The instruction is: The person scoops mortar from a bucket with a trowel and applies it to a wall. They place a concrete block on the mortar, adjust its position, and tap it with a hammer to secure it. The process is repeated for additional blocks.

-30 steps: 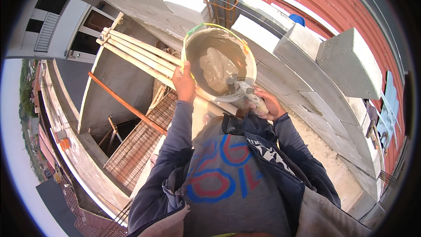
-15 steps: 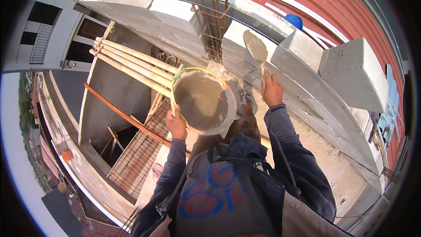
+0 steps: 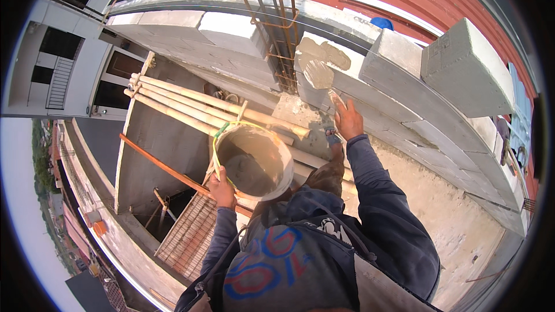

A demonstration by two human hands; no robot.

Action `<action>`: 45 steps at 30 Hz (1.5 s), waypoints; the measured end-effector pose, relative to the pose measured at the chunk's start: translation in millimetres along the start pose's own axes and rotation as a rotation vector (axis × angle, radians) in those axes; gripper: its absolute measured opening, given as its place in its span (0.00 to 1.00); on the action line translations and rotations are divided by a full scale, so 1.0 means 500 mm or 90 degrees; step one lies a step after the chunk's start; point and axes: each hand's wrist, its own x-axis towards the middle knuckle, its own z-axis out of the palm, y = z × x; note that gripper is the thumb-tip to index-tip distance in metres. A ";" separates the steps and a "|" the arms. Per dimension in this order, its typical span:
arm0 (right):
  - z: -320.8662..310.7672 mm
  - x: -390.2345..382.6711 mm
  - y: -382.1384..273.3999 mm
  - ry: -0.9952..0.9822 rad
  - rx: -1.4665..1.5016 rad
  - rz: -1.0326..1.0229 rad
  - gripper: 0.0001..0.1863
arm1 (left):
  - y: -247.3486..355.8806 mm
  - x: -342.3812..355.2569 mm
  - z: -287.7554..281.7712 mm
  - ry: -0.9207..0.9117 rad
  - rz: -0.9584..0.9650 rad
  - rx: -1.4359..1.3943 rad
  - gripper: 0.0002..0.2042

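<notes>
step: right hand spreads mortar with a trowel on the end face of a grey block, centre-top of the frame
right grip: fingers closed on the trowel handle, blade loaded with wet mortar and pressed flat to the block face
left grip: left hand clamped on the rim of the mortar bucket, centre of the frame, green handle looped over the rim
mortar: one patch already on the block face above right of the blade; more grey mix sits in the bucket bottom
block wall: runs from upper centre to right edge, one loose block on top at upper right
rebar: rusty vertical bars just left of the block being buttered, near the blade
how to do well: judged, keep the blade flat and drag in one even pass so the face is fully covered; hold the bucket level and near so refills are short; mind the rebar beside the blade
risk: judged, mortar could slide off the upright face or drop past the edge
around: pale pipes lie at left-centre, orange bar below them, a long drop at lower left
</notes>
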 end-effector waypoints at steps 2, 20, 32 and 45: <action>-0.032 -0.040 0.016 0.027 -0.006 0.024 0.36 | -0.006 0.008 -0.004 -0.024 0.001 -0.016 0.15; -0.179 -0.229 -0.078 -0.194 0.167 -0.029 0.31 | 0.215 -0.004 0.295 -0.176 0.129 0.141 0.19; -0.222 -0.104 -0.229 -0.261 0.086 -0.020 0.31 | 0.347 -0.026 0.365 -0.268 0.364 0.261 0.22; -0.232 -0.129 -0.189 -0.365 0.039 -0.168 0.31 | 0.375 -0.069 0.419 -0.227 0.362 0.317 0.17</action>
